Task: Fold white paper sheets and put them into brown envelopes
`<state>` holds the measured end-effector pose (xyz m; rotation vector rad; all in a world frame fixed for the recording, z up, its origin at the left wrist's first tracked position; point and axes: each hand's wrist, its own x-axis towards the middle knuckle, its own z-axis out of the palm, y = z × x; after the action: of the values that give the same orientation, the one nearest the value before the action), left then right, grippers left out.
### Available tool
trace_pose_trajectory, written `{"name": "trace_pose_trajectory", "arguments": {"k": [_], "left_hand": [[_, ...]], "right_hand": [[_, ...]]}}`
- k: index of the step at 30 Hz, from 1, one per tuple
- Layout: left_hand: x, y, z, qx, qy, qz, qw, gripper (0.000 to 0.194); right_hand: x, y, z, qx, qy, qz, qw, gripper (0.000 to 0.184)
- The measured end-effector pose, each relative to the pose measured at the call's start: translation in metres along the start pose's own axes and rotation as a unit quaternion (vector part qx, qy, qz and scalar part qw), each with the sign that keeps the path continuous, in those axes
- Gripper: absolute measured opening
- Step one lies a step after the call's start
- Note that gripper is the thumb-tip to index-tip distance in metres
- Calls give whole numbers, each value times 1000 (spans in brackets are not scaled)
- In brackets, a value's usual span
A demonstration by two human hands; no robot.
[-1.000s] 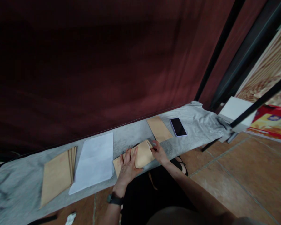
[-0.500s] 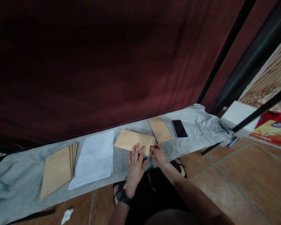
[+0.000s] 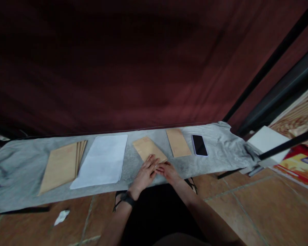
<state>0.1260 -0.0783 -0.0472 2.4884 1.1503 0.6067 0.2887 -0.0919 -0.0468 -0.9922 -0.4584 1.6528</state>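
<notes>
The left hand [image 3: 145, 172] lies spread on the near edge of a tan envelope [image 3: 149, 149], its fingers extended and pressing rather than grasping. The right hand [image 3: 168, 171] meets it at the envelope's near right corner with fingers bent; whether they pinch the paper or only rest on it, I cannot tell.

The likeliest trouble is a crooked or doubled crease, if the two hands bear down unevenly on that covered edge. The envelope could also skid or ruck the soft cloth [image 3: 222, 147] beneath it, since it lies askew and only the near end is held down. A sideways push might nudge its neighbour too.

The envelope is plain kraft brown, oblong and fairly smooth, with a faint reddish mark near its far end; its near end is hidden by the fingers. It sits on the cloth-covered table, between white sheets [image 3: 101, 160] on the left and a second envelope [image 3: 178, 143] on the right. Further right lies a phone [image 3: 200, 146], screen up and dark; beyond the sheets, to the left, more envelopes [image 3: 60, 165] are fanned in a stack.
</notes>
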Motion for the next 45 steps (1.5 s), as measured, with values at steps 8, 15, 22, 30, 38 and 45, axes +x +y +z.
{"name": "trace_pose_trajectory", "arguments": {"k": [8, 15, 22, 30, 38, 45], "left_hand": [[-6, -10, -17, 1, -52, 0, 999, 38], [-18, -9, -8, -46, 37, -41, 997, 31], [-17, -8, -4, -18, 131, -114, 985, 33], [24, 9, 24, 109, 51, -137, 983, 53], [75, -32, 22, 129, 47, -168, 976, 55], [120, -65, 4, 133, 64, -213, 966, 55]], "right_hand": [[-22, -15, -36, -248, -34, -47, 967, 33], [-19, -25, -42, -468, -30, -280, 838, 29], [-18, -7, -34, -692, -92, -361, 618, 42], [-10, 4, -33, -773, -68, -381, 503, 52], [-7, 9, -33, -782, -55, -405, 471, 57], [-9, 5, -29, -790, -49, -390, 470, 58]]}}
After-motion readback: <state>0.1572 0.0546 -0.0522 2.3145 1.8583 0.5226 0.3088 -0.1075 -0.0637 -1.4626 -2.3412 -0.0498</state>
